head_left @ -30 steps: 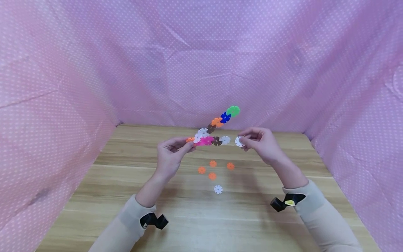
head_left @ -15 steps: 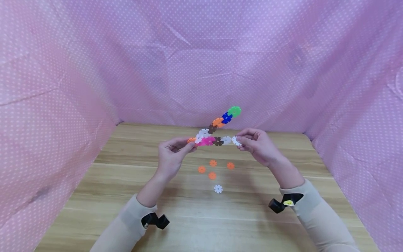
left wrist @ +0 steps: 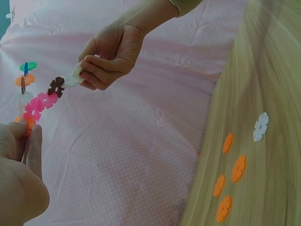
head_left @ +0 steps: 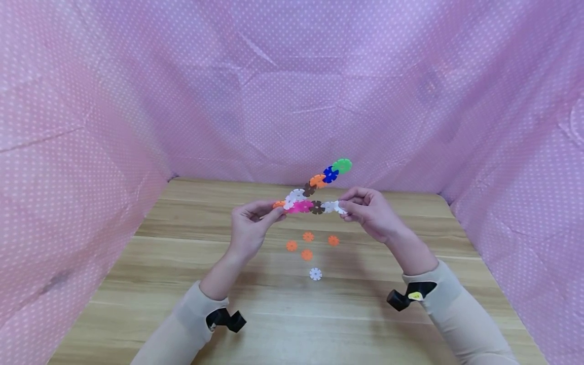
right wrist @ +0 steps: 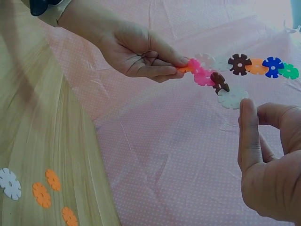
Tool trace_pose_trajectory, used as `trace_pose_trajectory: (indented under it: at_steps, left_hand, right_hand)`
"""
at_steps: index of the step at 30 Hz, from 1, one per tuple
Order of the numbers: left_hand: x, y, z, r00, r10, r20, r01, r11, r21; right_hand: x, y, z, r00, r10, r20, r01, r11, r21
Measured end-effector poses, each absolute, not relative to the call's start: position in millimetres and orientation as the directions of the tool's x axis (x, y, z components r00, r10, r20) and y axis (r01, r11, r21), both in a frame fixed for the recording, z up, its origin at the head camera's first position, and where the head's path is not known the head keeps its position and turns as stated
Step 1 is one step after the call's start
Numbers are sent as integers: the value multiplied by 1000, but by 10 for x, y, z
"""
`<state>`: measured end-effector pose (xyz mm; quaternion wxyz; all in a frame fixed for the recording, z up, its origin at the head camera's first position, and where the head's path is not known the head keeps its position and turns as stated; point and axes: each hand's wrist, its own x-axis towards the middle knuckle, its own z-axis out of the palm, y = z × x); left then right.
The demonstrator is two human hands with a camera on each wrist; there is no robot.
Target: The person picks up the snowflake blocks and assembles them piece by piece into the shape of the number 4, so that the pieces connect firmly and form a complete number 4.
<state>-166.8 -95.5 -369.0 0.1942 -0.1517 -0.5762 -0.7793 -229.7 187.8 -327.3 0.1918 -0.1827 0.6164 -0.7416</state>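
Note:
My left hand [head_left: 246,228] pinches an orange snowflake disc [right wrist: 186,68] at the joined end of a two-branched chain of interlocking snowflake discs. One branch runs rightward through pink discs [head_left: 300,206], a brown disc [head_left: 317,207] and a pale disc [head_left: 328,207]. The other slants up and away: white, brown, orange, a blue disc [head_left: 330,174] and a green disc [head_left: 342,166] at its tip. Between thumb and fingers, my right hand [head_left: 374,215] pinches a white snowflake disc [head_left: 339,207], its edge overlapping the pale disc. Fingers partly cover it. The chain is held up above the table.
Several loose orange discs [head_left: 307,255] and one white disc [head_left: 316,274] lie on the wooden table [head_left: 283,324] below the hands. A pink dotted cloth [head_left: 292,101] encloses the back and sides.
My right hand has moved left, bringing the white disc from apart to overlapping the branch's pale end disc. The green-tipped branch has dipped slightly. My left hand has barely shifted.

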Motion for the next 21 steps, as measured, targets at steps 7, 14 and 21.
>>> trace_pose_trajectory:
  at_steps: [7, 14, 21]
  left_hand:
    - [-1687, -980, -3724, -875, -132, 466, 484, -245, 840]
    - [-1688, -1001, -3731, -877, -123, 464, 480, -214, 851]
    - [-1691, -1019, -3740, -884, -111, 453, 466, -165, 869]
  right_hand:
    - [-2279, 1860, -3254, -862, -507, 17, 69, -149, -986]
    - [-2279, 1851, -3262, -860, -511, 19, 56, -132, -990]
    - [-2285, 1855, -3295, -862, -507, 29, 46, -135, -990]
